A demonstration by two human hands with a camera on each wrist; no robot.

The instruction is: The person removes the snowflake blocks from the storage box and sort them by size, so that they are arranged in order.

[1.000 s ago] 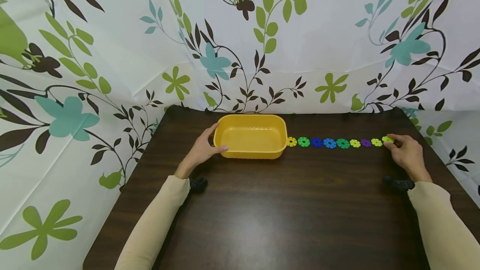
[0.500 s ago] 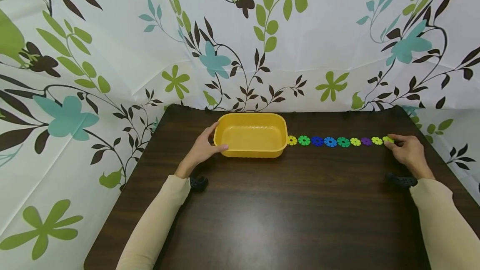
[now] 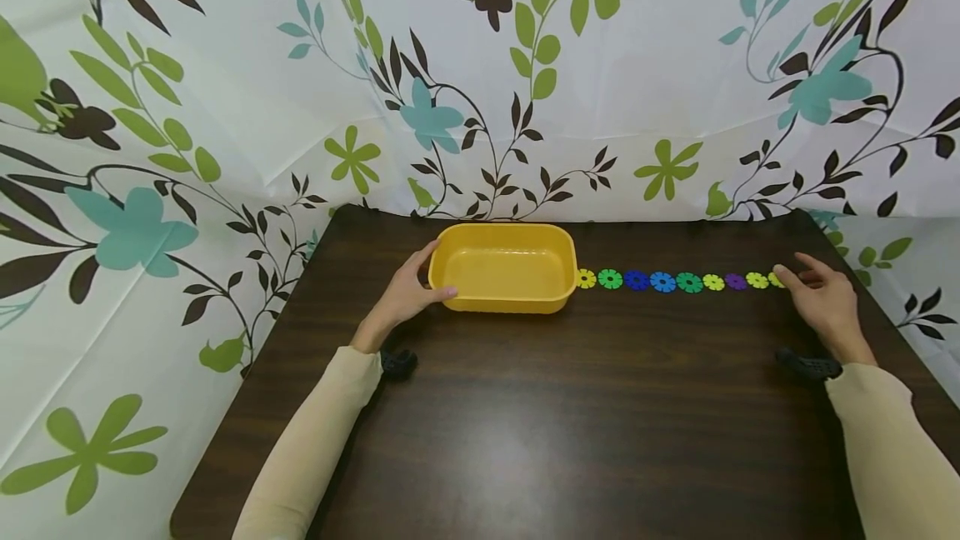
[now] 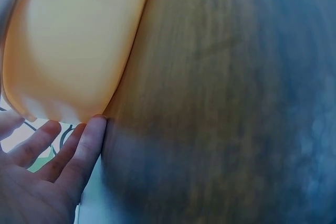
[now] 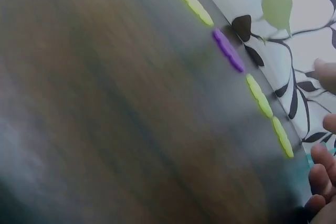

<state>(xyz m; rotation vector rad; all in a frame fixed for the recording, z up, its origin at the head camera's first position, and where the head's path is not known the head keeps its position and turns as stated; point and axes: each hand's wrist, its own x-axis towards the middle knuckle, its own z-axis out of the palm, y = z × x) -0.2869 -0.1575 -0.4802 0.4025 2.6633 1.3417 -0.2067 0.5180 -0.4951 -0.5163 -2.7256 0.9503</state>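
Note:
A yellow plastic basin (image 3: 504, 267) stands at the back of the dark table. My left hand (image 3: 405, 294) holds its left end, thumb on the near side and fingers along the end; in the left wrist view, fingertips touch the basin wall (image 4: 68, 40). From its right side runs a straight row of flat notched plastic discs in yellow, green (image 3: 610, 279), blue (image 3: 637, 280), teal (image 3: 689, 282), yellow-green and purple (image 3: 737, 282). My right hand (image 3: 825, 302) is at the row's right end, thumb and forefinger parted, thumb tip beside the last yellow-green disc (image 5: 282, 137).
The brown table (image 3: 570, 415) reaches back to a white leaf-patterned cloth (image 3: 555, 123) that hangs behind and at both sides. Dark wrist cameras (image 3: 808, 365) sit on both wrists. The table's right edge runs close beside my right hand.
My right thumb and forefinger have parted and let go of the last yellow-green disc, and the hand has drawn slightly right. My left hand stays on the basin. The view has shifted slightly.

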